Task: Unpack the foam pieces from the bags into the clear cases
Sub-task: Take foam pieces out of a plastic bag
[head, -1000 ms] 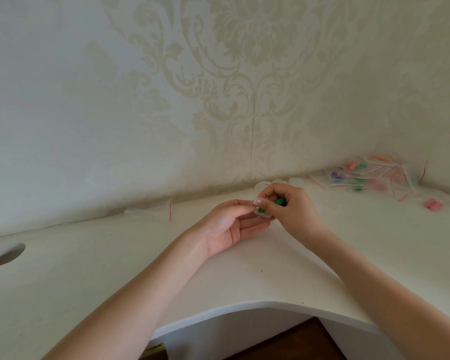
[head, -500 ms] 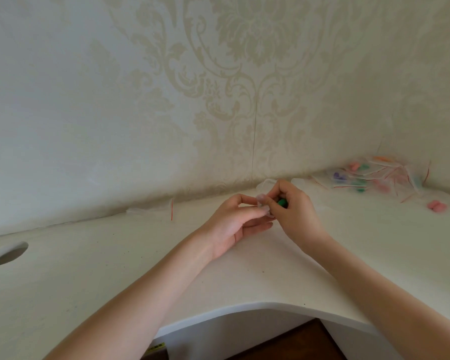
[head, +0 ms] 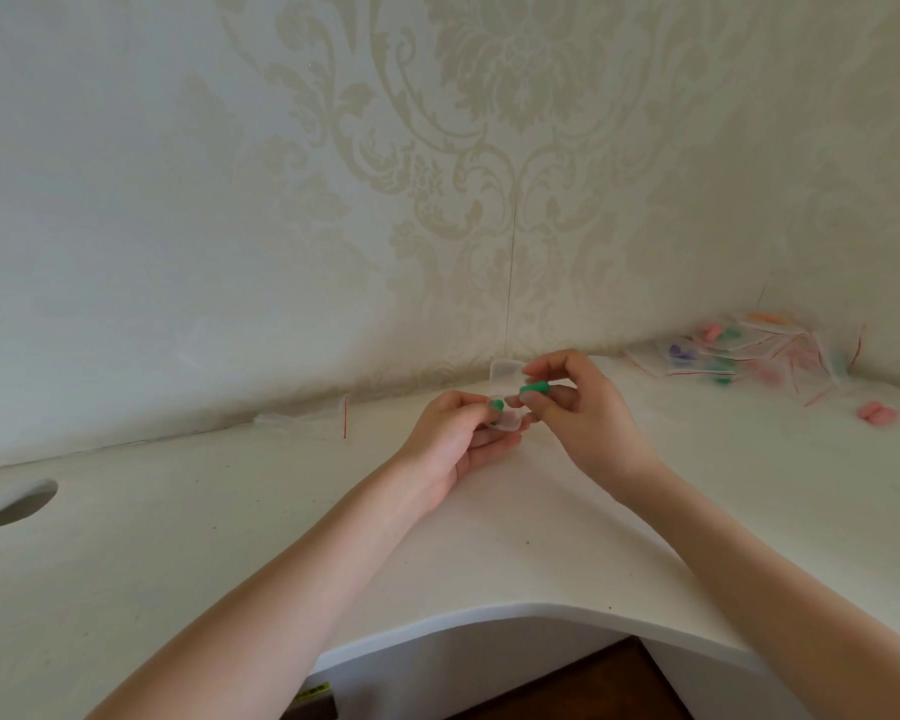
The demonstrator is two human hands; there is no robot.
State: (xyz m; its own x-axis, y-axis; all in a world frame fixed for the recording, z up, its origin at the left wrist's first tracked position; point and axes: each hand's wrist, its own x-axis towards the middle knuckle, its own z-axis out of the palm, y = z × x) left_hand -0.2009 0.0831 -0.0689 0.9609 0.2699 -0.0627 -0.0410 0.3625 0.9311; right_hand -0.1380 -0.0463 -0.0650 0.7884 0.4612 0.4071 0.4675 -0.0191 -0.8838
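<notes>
Above the white desk (head: pixel 178 537), the left hand (head: pixel 450 444) holds a small clear plastic case (head: pixel 505 402) with its lid up and a green foam piece (head: pixel 498 405) inside; just beside it, the right hand's (head: pixel 588 413) fingers (head: pixel 533 402) pinch another green foam piece (head: pixel 533 389). Clear bags of coloured foam pieces (head: pixel 749 356) lie in the far right corner

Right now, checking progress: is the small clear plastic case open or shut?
Open: the small clear plastic case has its lid raised, with a green foam piece inside.
</notes>
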